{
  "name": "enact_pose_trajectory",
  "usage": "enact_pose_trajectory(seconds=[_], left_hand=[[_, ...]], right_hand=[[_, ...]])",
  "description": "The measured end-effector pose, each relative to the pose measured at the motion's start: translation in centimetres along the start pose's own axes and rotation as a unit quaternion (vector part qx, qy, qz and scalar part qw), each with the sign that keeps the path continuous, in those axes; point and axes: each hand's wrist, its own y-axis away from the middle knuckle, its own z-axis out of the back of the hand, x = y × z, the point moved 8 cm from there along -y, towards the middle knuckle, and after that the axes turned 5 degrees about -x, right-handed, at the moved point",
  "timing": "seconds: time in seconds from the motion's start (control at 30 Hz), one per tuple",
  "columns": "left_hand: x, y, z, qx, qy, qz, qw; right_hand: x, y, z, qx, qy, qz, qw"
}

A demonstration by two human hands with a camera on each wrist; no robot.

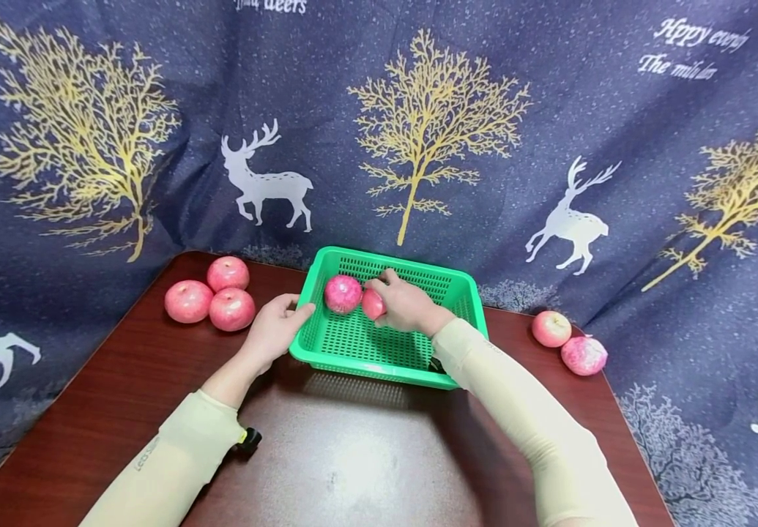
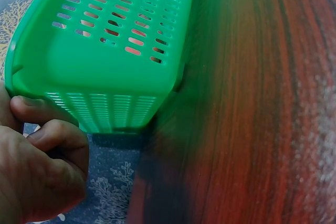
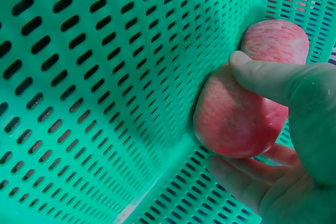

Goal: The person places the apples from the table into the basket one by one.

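Observation:
A green plastic basket (image 1: 365,366) with slotted walls stands on the table. My left hand (image 1: 276,331) grips its left rim; in the left wrist view the fingers (image 2: 58,135) curl at the basket's corner. Inside the basket, my right hand (image 1: 408,304) holds a red apple (image 1: 373,304) between thumb and fingers. The right wrist view shows that apple (image 3: 236,116) low over the slotted floor, the thumb across its top. Just beyond it lies a second apple (image 1: 343,294), pinker, at the basket's left side.
Three red apples, one being the nearest apple (image 1: 232,309), sit together left of the basket. Two more, a yellowish-red apple (image 1: 551,329) and a pink apple (image 1: 584,356), lie at the table's right edge. A patterned dark blue cloth (image 1: 346,146) hangs behind the brown table (image 1: 352,454).

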Motion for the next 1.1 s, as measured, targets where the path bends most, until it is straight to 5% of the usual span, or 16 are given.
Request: enact_pose_trajectory(seconds=[0.37,0.63,1.1], left_hand=[[0.2,-0.1,-0.2,0.005,0.016,-0.001,0.9999],[0.3,-0.2,-0.1,0.002,0.009,0.000,1.0000],[0.6,-0.3,-0.1,0.004,0.010,-0.003,0.9999]], right_hand=[[0.1,0.3,0.4,-0.015,0.004,-0.004,1.000],[0.5,1.2,2.3,-0.058,-0.014,0.007,0.998],[-2.1,4.2,6.0,-0.081,-0.029,-0.040,0.996]])
